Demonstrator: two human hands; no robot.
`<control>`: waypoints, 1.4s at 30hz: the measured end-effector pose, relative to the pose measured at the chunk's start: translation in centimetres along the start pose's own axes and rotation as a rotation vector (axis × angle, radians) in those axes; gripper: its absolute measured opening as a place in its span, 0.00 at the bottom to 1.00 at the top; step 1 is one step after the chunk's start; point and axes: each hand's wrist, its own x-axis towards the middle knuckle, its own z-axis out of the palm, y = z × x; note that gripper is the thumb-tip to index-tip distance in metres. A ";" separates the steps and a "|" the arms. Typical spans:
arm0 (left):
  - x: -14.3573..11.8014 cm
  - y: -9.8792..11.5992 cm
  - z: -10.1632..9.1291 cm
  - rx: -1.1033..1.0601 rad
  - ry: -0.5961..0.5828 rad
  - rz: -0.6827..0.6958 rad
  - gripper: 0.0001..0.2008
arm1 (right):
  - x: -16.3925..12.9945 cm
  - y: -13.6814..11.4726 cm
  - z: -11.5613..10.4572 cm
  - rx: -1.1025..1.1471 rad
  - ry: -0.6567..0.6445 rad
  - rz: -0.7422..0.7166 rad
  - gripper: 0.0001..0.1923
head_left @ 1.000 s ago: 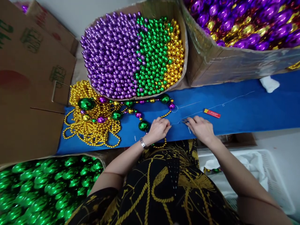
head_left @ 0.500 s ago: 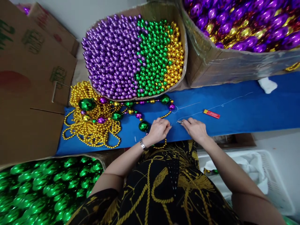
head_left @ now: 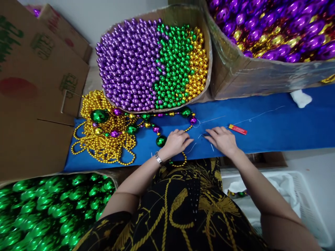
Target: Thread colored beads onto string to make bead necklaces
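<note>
Blue cloth [head_left: 274,129] holds two hands [head_left: 176,142], one red lighter [head_left: 237,129], one thread [head_left: 209,120].

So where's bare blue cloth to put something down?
Free: blue cloth between the red lighter and white rag, crossed only by thin thread. Crowded: left of the left hand, gold bead strands.
</note>
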 end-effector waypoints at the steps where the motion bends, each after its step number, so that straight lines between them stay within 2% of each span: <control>1: 0.6 0.2 0.1 0.036 0.033 -0.045 0.17 | 0.8 -0.3 0.1 0.013 0.006 -0.013 0.19; 6: 3.8 1.1 1.2 0.203 0.082 -0.151 0.13 | 5.0 -2.0 0.8 0.121 -0.041 -0.074 0.17; 9: 4.6 0.8 1.7 0.162 0.104 -0.195 0.12 | 6.0 -1.7 1.1 0.223 -0.014 -0.069 0.14; 11: 4.8 0.0 1.9 -0.011 0.146 -0.233 0.14 | 6.3 -1.0 1.2 0.550 0.036 0.018 0.14; 14: 5.0 -1.2 2.1 -0.443 0.196 -0.298 0.15 | 6.9 -0.1 1.0 1.402 0.071 0.307 0.16; 16: 5.3 -1.8 2.3 -0.740 0.194 -0.332 0.13 | 7.6 0.0 0.7 1.720 0.031 0.442 0.20; 18: 5.5 -2.1 2.3 -0.986 0.154 -0.368 0.11 | 8.1 0.0 0.4 1.803 -0.021 0.469 0.22; 20: 5.6 -2.1 2.2 -1.129 0.107 -0.408 0.10 | 8.4 -0.2 0.2 1.839 -0.035 0.466 0.22; 24: 5.6 -2.0 1.8 -1.143 0.075 -0.460 0.10 | 8.2 -0.7 -0.2 1.914 0.074 0.454 0.21; 27: 5.5 -2.0 1.8 -1.107 0.065 -0.464 0.10 | 8.0 -1.0 -0.1 1.833 0.158 0.428 0.22; 29: 5.5 -2.1 2.0 -1.089 0.069 -0.458 0.11 | 7.9 -1.1 0.2 1.679 0.194 0.410 0.22; 34: 5.6 -2.2 2.3 -1.045 0.083 -0.423 0.11 | 7.5 -0.5 0.7 1.044 0.318 0.244 0.22; 36: 5.7 -2.3 2.4 -1.021 0.088 -0.415 0.11 | 7.2 -0.3 0.4 0.798 0.328 0.182 0.21; 39: 5.6 -2.3 2.5 -1.025 0.095 -0.418 0.11 | 7.0 -0.1 -0.2 0.522 0.296 0.208 0.20; 42: 5.5 -2.3 2.4 -1.092 0.088 -0.424 0.11 | 7.0 0.6 -0.4 0.356 0.263 0.319 0.19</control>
